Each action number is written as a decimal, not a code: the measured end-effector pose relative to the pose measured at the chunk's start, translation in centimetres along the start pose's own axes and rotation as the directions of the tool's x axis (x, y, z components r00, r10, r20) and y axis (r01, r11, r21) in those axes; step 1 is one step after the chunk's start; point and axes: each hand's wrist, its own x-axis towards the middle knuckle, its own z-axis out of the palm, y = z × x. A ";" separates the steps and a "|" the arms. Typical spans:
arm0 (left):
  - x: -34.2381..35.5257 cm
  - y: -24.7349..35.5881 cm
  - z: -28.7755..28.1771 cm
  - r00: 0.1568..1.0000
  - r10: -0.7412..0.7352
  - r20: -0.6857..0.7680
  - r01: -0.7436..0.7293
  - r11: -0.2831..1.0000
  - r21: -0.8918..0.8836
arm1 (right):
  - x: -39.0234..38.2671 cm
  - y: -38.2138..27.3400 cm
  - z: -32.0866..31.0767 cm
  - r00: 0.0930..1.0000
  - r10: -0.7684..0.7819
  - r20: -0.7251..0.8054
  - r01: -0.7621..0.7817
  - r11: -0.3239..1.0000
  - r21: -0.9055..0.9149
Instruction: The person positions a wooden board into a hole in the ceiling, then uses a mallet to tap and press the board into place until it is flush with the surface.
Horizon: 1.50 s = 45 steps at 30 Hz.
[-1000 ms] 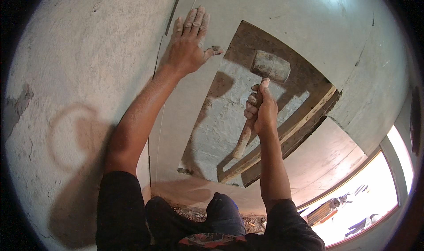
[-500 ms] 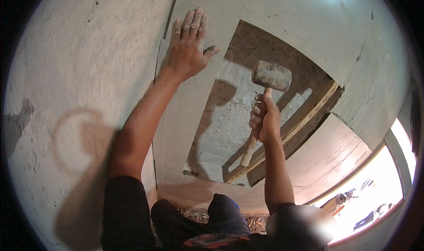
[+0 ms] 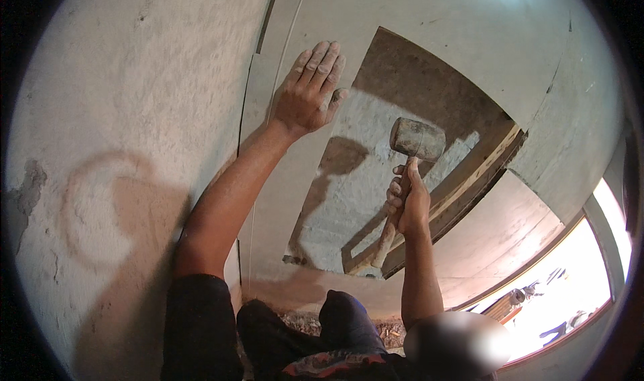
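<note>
Dusty with pale powder, my left hand (image 3: 311, 94) lies with fingers stretched out against the pale wall panel (image 3: 275, 173), left of a large cut-out opening (image 3: 429, 86). My right hand (image 3: 410, 196) is wrapped round the wooden handle of a mallet (image 3: 417, 139). The mallet is held upright, its dark, worn, barrel-shaped head above my fist, in front of the opening. Rough grey wall surface shows inside the opening, and a wooden batten (image 3: 473, 170) runs along its right side. A thin pale cord (image 3: 290, 35) runs down the panel and passes behind my left hand.
A rough plastered wall (image 3: 100, 92) stands close on my left, meeting the panel at a narrow dark gap. Debris (image 3: 305, 322) lies on the floor by my knees. At the lower right is a bright doorway (image 3: 570, 294) with several items beyond it.
My left hand has moved down and to the right along the panel, toward the opening's edge. My right hand and the mallet have come slightly lower.
</note>
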 end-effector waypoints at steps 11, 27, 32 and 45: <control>-1.8 0.9 0.1 0.999 -0.007 0.033 0.007 1.000 -0.012 | -0.7 0.3 1.8 0.999 0.033 0.002 -0.033 0.999 -0.010; -2.2 0.7 -0.3 0.996 0.067 0.057 -0.065 0.997 -0.039 | -2.2 0.0 0.0 0.992 -0.117 0.039 0.122 0.982 -0.145; -1.9 1.0 -0.6 0.995 0.057 0.081 -0.055 0.998 -0.022 | -2.6 0.7 -2.6 0.991 -0.135 0.009 0.135 0.978 -0.159; -1.7 1.2 0.2 0.996 0.067 0.050 -0.067 0.998 -0.010 | -4.5 -0.6 -11.6 0.938 -0.308 -0.158 0.273 0.939 -0.211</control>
